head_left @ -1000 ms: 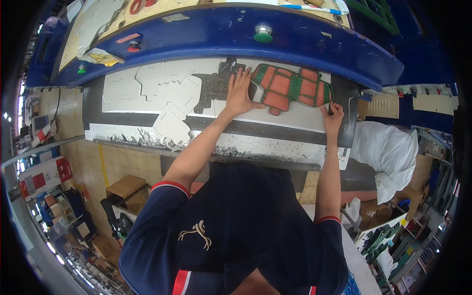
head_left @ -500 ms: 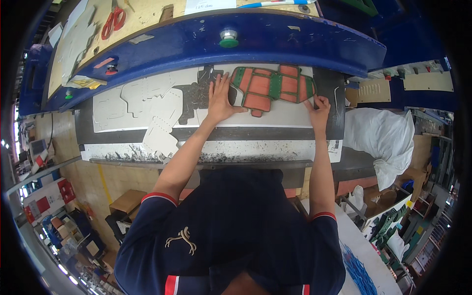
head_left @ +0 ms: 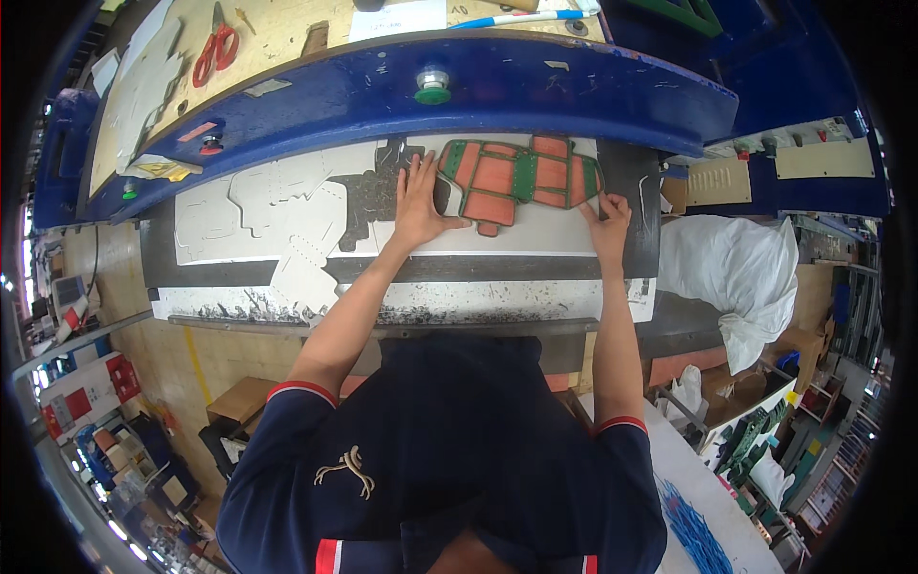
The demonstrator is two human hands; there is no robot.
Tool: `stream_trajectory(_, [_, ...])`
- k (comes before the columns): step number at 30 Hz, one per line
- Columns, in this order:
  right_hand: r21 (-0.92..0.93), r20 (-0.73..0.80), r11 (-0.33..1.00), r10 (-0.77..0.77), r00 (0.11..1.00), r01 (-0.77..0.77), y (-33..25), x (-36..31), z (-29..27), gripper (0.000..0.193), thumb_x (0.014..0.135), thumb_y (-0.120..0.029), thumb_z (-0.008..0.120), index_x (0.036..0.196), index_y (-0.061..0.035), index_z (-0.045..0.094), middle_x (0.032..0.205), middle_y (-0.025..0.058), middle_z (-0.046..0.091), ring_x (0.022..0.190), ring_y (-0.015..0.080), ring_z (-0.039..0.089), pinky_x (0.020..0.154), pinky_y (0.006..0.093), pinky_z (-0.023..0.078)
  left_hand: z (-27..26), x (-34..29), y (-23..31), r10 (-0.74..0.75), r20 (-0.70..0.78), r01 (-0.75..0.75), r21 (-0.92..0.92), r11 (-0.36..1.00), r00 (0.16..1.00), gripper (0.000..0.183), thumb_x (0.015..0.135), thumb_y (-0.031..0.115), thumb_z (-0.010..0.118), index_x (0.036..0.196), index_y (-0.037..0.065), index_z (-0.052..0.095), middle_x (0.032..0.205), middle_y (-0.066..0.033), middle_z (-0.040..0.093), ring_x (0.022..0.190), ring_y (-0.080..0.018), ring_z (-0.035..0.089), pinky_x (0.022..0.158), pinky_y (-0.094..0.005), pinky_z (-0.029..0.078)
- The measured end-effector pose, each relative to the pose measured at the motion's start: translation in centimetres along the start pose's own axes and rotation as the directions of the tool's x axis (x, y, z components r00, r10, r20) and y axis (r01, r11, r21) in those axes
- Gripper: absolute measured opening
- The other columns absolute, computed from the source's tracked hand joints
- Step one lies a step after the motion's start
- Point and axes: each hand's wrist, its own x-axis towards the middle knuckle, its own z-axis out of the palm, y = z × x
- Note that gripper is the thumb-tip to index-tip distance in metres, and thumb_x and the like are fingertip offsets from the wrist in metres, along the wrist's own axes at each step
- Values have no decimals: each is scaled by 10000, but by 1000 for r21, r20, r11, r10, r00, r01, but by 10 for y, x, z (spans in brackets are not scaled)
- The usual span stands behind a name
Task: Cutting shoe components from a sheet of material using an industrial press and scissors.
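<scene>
A cutting die [head_left: 492, 209] with orange-red foam, green parts and a dark rim lies on a pale grey sheet [head_left: 535, 237] on the dark press bed. My left hand [head_left: 418, 206] lies spread beside its left end, fingers pointing away and thumb along the near edge. My right hand [head_left: 609, 226] is at its near right corner, with thumb and curled fingers against the rim. Left of my left hand, the sheet has a cut-out gap showing the dark bed [head_left: 361, 206]. Cut card pieces [head_left: 308, 258] lie farther left, one overhanging the sheet's near edge.
A blue press beam [head_left: 335, 107] with a green button [head_left: 433, 88] spans just beyond the sheet. Red-handled scissors [head_left: 216, 53] and a blue-and-white pen [head_left: 521, 18] rest on the wooden top behind it. A white sack [head_left: 732, 277] sits to the right of the bed.
The whole view has shifted slightly. Both hands and the cutting die keep the same places relative to each other and the sheet.
</scene>
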Motion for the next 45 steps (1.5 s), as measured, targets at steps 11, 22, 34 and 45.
stream_trajectory(11, [75,71,996,50,996,-55,2,6,-7,463,770,-259,797,1167,-54,677,1083,131,594,1036,304,518,936,378,403,0,0,-3,3,5,-3,0,1000,1000,1289,502,553,873,1504,47,239,1553,-198,233,1466,-377,125,1185,-518,73])
stream_trajectory(22, [77,170,988,122,978,-137,19,3,-3,450,791,-251,790,1170,-38,674,1057,90,557,1032,258,484,937,352,383,0,-8,-10,-3,-17,2,-63,998,1000,1198,525,517,867,1459,11,315,1559,-158,243,1472,-339,123,1199,-476,72])
stream_trajectory(34, [46,150,996,63,987,-71,16,9,-5,437,790,-253,796,1123,3,676,1033,94,566,1004,258,501,908,346,388,0,-1,-10,2,-15,-3,-89,996,1000,1214,506,499,877,1461,13,308,1554,-163,251,1471,-337,130,1198,-479,71])
stream_trajectory(45, [35,106,998,47,993,-51,8,4,-4,427,785,-271,797,1115,-21,691,987,83,558,968,251,493,881,352,395,-1,-4,-6,15,-54,-18,-66,998,998,1182,491,463,890,1459,76,332,1529,-159,308,1457,-360,173,1189,-505,104])
